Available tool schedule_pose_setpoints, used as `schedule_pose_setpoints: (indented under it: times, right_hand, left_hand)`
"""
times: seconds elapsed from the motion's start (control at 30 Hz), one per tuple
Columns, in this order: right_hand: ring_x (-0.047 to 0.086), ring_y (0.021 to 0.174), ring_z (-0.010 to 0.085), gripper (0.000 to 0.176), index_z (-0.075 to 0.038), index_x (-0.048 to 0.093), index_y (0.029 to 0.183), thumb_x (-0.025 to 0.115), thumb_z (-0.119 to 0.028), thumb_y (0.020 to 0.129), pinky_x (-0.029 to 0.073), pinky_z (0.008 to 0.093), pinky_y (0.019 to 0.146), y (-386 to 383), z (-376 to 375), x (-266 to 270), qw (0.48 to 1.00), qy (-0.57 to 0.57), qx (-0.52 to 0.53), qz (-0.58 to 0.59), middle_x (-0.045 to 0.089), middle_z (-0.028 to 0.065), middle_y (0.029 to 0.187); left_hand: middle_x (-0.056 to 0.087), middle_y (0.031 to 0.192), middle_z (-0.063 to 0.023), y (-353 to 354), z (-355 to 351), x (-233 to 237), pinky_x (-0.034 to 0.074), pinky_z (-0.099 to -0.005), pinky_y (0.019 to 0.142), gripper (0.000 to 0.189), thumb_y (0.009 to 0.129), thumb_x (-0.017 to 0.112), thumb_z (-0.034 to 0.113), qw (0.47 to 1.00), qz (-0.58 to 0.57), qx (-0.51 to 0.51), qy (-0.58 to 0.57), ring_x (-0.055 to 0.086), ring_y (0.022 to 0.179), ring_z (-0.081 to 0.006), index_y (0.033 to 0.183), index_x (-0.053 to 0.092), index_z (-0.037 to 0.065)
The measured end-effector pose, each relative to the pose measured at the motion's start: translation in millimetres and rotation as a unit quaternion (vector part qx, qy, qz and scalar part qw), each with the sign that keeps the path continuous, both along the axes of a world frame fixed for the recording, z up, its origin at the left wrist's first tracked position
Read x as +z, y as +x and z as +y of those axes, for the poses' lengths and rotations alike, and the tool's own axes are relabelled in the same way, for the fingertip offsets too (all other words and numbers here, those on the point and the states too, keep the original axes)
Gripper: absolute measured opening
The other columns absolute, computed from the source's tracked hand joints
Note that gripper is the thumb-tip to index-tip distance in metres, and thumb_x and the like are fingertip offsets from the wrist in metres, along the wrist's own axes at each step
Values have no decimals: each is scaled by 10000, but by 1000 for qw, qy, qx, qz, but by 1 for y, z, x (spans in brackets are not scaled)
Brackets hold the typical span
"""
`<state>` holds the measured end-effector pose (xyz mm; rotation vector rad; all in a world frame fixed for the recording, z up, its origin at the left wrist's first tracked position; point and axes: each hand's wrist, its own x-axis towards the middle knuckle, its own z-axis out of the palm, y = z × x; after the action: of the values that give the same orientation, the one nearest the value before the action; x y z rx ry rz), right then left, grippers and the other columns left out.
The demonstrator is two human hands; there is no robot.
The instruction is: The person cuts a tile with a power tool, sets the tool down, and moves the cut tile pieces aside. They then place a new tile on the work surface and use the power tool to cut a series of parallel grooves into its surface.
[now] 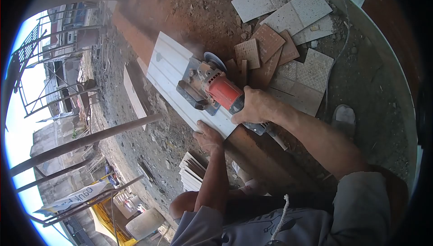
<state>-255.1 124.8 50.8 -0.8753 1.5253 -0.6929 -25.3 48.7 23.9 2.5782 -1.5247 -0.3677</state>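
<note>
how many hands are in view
2: the right hand grips the red power tool; the left hand touches the edge of the pale panel. Any others would be hidden or out of frame.

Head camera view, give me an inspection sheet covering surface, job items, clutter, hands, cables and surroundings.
Surface: dirt ground, strewn with rubble.
Job's things: red power cutter on a white tile; its disc is at the tile's edge, haze nearby.
Clutter: loose pale tiles and brown tiles; tile stack beside the left forearm.
Left hand: resting on the white tile.
Right hand: gripping the cutter's rear.
Cables: thin cable running past the loose tiles; where it leads is unclear.
Surroundings: metal poles and a banner at picture left.
</note>
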Motion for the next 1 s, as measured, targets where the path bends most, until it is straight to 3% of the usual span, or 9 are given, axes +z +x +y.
schedule_pose_setpoints:
  times: [0.27, 1.0]
  right_hand:
    - [653, 1043, 420, 913, 191, 498, 1170, 813, -466, 620, 521, 413, 912, 0, -15, -3, 1000, -5, 3, 22, 626, 362, 1101]
    - [650, 1055, 391, 891, 165, 508, 1193, 826, -438, 619, 510, 406, 922, -3, -42, -1, 1000, 3, -1, 28, 636, 327, 1120]
  left_hand:
    - [620, 1131, -341, 2, -1, -4, 416, -536, 968, 721, 939, 405, 650, 999, -6, -3, -36, 579, 1109, -503, 1166, 500, -28]
    - [598, 1172, -336, 13, -4, -11, 415, -524, 962, 705, 946, 446, 615, 998, 35, -25, -51, 574, 1115, -487, 1195, 503, -42]
